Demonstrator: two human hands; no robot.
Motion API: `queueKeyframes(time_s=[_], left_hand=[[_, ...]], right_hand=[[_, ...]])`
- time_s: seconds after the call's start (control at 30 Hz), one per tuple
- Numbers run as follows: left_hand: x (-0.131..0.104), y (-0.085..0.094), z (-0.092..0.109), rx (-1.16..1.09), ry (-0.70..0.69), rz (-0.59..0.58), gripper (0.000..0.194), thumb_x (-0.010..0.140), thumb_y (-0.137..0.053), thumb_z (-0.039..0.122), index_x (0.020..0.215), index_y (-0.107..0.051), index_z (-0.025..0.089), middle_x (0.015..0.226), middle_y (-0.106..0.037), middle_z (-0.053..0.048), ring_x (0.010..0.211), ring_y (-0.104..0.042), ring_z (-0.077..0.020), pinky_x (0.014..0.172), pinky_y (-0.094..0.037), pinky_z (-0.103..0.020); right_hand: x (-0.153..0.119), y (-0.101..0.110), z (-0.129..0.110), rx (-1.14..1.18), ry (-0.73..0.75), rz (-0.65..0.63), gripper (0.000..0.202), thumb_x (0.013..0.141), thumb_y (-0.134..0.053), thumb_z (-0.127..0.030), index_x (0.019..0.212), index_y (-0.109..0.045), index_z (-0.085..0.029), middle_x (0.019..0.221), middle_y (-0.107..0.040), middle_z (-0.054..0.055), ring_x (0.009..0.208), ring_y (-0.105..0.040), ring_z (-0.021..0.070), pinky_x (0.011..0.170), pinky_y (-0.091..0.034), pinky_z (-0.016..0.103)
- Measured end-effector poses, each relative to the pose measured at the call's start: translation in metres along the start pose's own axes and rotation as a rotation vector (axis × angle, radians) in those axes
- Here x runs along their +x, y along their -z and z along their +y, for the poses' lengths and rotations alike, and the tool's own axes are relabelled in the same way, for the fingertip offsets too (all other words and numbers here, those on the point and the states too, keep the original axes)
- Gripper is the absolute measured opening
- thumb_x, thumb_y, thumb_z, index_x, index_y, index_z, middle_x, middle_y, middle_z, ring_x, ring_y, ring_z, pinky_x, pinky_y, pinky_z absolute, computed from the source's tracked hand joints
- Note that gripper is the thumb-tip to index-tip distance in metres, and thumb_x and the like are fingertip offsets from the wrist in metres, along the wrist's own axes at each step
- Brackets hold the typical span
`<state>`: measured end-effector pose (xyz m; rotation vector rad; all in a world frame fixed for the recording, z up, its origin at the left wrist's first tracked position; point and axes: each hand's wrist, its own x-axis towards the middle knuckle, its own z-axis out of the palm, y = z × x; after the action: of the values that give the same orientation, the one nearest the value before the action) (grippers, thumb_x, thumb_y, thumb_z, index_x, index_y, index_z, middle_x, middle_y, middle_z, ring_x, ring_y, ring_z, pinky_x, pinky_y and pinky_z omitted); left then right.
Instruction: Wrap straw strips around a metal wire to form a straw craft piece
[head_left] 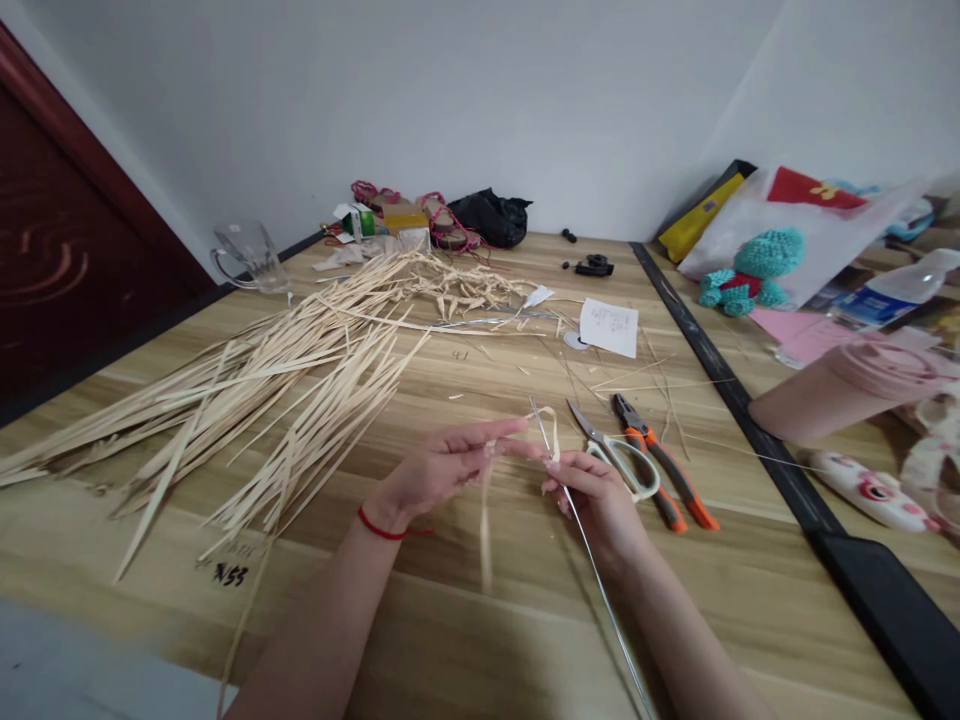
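Observation:
My left hand (442, 460), with a red cord at its wrist, pinches a pale thin strip (486, 535) whose loose end hangs blurred below the fingers. The strip also loops up near the tip of a thin metal rod (604, 595). Between its thumb and fingers, my right hand (596, 495) grips that rod, which slants from the fingertips down to the bottom edge. The fingertips of both hands almost meet, partly hiding where strip and rod touch. Just right of my right hand lie white-handled scissors (634, 470) and orange-and-grey pliers (667, 470).
Long pale strips (277, 390) spread over the left of the wooden table. Behind are a glass mug (251, 258), a black bag (491, 218) and a paper note (609, 328). On the right lie a pink tumbler (840, 390), a bottle (892, 290) and a teal crocheted toy (761, 270).

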<state>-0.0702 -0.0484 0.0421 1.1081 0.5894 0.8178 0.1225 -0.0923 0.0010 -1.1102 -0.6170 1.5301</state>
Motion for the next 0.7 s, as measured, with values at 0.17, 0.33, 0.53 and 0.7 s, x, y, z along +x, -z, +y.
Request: queueKeyframes(time_s=[0.17, 0.33, 0.53, 0.7], left_hand=[[0.005, 0.005, -0.004, -0.082, 0.085, -0.054, 0.073, 0.08, -0.06, 0.018, 0.142, -0.022, 0.028, 0.1, -0.069, -0.01, 0.046, -0.045, -0.0026, 0.041, -0.03, -0.014], [0.013, 0.019, -0.008, -0.194, 0.008, 0.221, 0.069, 0.079, -0.061, 0.014, 0.139, -0.028, 0.013, 0.101, -0.068, -0.012, 0.071, -0.063, -0.0097, 0.064, -0.05, -0.018], [0.016, 0.026, -0.009, -0.151, -0.095, 0.458, 0.054, 0.078, -0.062, 0.011, 0.129, -0.042, 0.011, 0.094, -0.07, -0.01, 0.071, -0.066, -0.0109, 0.073, -0.054, -0.023], [0.014, 0.032, -0.006, -0.129, -0.091, 0.503, 0.05, 0.078, -0.061, 0.011, 0.125, -0.046, 0.01, 0.092, -0.071, -0.011, 0.069, -0.067, -0.0116, 0.068, -0.054, -0.022]], right_hand=[[0.001, 0.001, 0.002, -0.015, -0.027, -0.014, 0.019, 0.058, -0.079, -0.028, 0.07, -0.071, -0.014, 0.054, -0.063, 0.002, 0.042, -0.045, 0.0063, 0.039, -0.032, 0.018], [0.003, 0.002, 0.007, -0.035, 0.053, -0.032, 0.031, 0.062, -0.078, -0.029, 0.089, -0.07, -0.014, 0.061, -0.065, 0.004, 0.044, -0.046, 0.0085, 0.039, -0.032, 0.02], [0.003, 0.001, 0.009, -0.034, 0.104, 0.0, 0.047, 0.062, -0.078, -0.028, 0.105, -0.064, -0.017, 0.065, -0.067, 0.003, 0.042, -0.046, 0.0082, 0.041, -0.034, 0.021], [0.004, 0.003, 0.009, -0.029, 0.118, 0.006, 0.056, 0.063, -0.077, -0.029, 0.115, -0.06, -0.017, 0.064, -0.067, 0.002, 0.041, -0.046, 0.008, 0.041, -0.034, 0.021]])
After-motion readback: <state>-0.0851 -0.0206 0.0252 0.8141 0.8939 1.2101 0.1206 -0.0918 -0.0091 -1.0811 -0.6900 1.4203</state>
